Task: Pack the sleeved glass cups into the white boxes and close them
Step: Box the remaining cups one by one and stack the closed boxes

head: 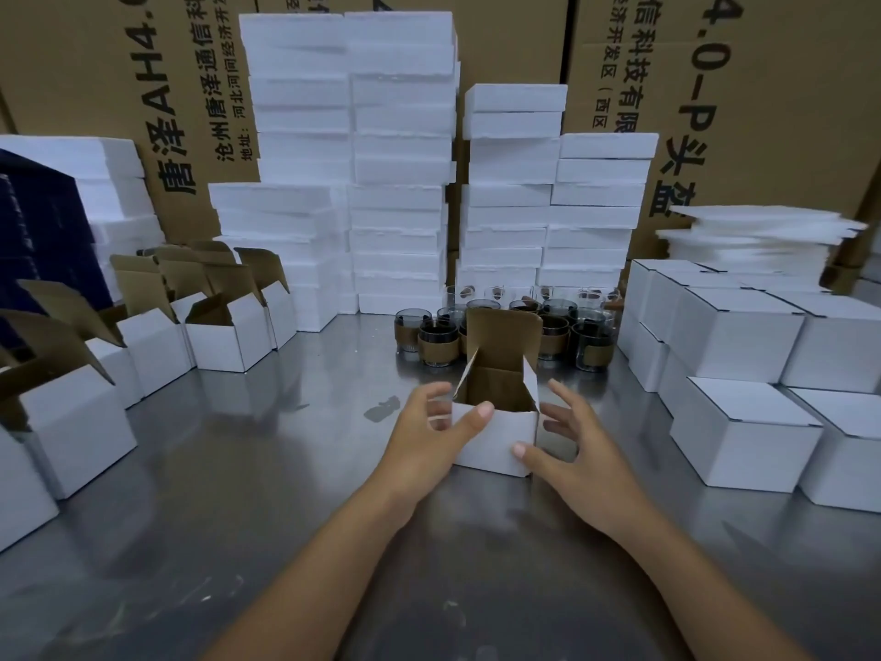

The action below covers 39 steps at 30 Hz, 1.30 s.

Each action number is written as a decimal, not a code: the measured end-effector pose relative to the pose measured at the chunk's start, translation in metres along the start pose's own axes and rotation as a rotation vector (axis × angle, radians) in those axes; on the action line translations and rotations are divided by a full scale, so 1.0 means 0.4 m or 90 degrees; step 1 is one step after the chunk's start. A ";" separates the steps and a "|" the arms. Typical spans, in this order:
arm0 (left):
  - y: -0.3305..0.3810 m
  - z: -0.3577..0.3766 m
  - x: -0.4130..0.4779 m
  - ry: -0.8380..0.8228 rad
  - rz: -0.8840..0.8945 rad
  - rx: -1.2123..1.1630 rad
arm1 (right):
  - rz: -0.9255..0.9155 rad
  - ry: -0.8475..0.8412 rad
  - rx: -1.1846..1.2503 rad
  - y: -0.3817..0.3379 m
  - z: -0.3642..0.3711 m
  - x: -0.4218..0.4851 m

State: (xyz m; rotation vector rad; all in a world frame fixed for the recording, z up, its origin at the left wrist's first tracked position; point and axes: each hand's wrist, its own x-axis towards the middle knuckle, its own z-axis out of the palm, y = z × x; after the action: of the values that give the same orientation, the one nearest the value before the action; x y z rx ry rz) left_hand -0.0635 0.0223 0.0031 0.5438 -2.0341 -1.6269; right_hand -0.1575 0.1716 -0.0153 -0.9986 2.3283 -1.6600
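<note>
Left hand [425, 434] on upright box [493, 438] (open-topped)

White foam stacks [398, 159] before brown cartons [763, 88]
</note>
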 end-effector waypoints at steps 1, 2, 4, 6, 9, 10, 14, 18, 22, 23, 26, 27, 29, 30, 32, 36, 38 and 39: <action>-0.004 0.001 0.002 -0.020 -0.005 -0.020 | -0.006 0.001 0.020 0.000 0.001 0.001; -0.008 0.004 0.004 -0.032 0.001 -0.026 | -0.012 0.002 0.035 0.000 0.001 0.003; -0.013 0.012 0.008 -0.046 0.018 -0.022 | -0.022 0.008 0.043 -0.001 0.001 0.004; -0.016 0.021 0.012 -0.057 0.028 -0.015 | -0.024 0.020 0.039 -0.002 0.000 0.006; -0.021 0.026 0.016 -0.068 0.034 0.004 | -0.019 0.038 0.028 0.003 -0.003 0.009; -0.023 0.026 0.017 -0.076 0.035 0.004 | -0.016 0.043 0.024 0.005 -0.003 0.010; -0.021 0.025 0.046 -0.077 0.013 -0.058 | 0.012 0.066 0.007 0.014 -0.002 0.017; -0.024 -0.002 0.151 0.055 -0.023 -0.036 | 0.039 0.069 0.024 0.015 -0.003 0.017; -0.047 -0.043 0.272 0.132 0.018 0.178 | 0.031 0.040 0.017 0.017 -0.001 0.016; -0.050 -0.049 0.298 0.136 0.033 0.228 | 0.031 0.036 0.015 0.019 0.001 0.017; -0.054 -0.052 0.360 0.103 0.051 0.315 | 0.032 0.038 0.006 0.026 0.003 0.020; -0.054 -0.048 0.375 0.085 0.041 0.334 | 0.033 0.040 0.000 0.029 0.002 0.022; -0.057 -0.040 0.397 0.058 0.023 0.370 | 0.033 0.040 -0.004 0.034 0.002 0.024; -0.061 -0.036 0.403 0.052 0.021 0.381 | 0.032 0.036 -0.005 0.035 0.003 0.024; -0.069 -0.032 0.406 0.059 0.030 0.379 | 0.033 0.031 -0.011 0.035 0.003 0.024; -0.082 -0.040 0.389 0.122 0.088 0.362 | 0.040 0.030 -0.022 0.026 0.000 0.021; -0.083 -0.046 0.371 0.125 0.116 0.339 | 0.036 0.036 -0.025 0.021 -0.001 0.020; -0.083 -0.050 0.359 0.122 0.127 0.316 | 0.033 0.040 -0.025 0.018 -0.001 0.019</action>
State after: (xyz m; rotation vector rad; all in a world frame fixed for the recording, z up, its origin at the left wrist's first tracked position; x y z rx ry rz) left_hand -0.1674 -0.0836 -0.0089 0.6120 -2.2599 -0.9153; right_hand -0.1670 0.1690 -0.0194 -0.8973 2.4133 -1.6553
